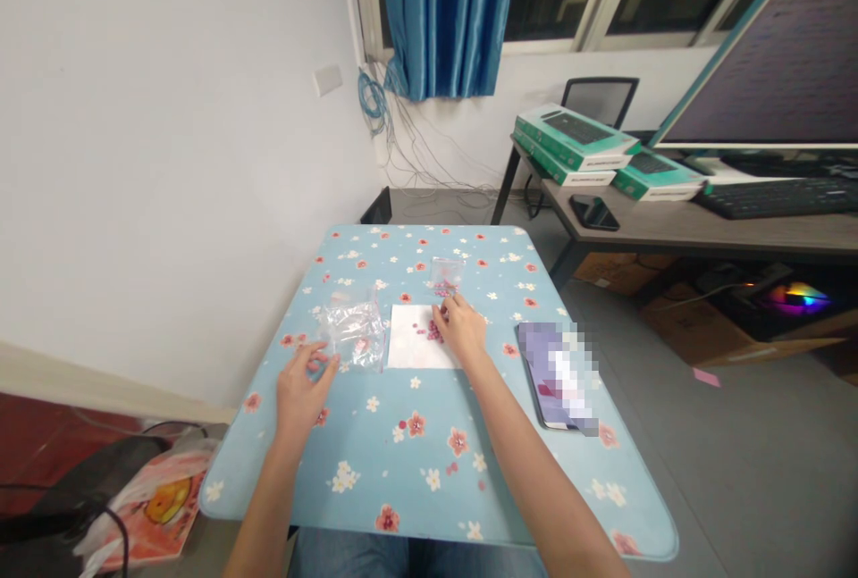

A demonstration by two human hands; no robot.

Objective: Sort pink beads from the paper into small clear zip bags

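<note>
Small dark-pink bead-like pieces (434,330) lie in a loose cluster on a white square sheet (408,350). My right hand (464,328) reaches over the right side of that sheet, its fingers bent and drawn together at the cluster. Whatever is between the fingertips is too small to make out. Just beyond the sheet is a little clear bag (448,271) with more pink pieces at its near end. To the left, crumpled clear plastic bags (352,332) lie on the table. My left hand (303,390) rests at their near left edge, fingers apart and holding nothing visible.
A flowered blue tablecloth (375,471) covers the table. At its right lies a phone with a blurred screen (546,381). Further right stands a desk (670,225) with green keyboard boxes (576,136), a dark phone (593,213), a keyboard and a monitor (770,69). A wall borders the left.
</note>
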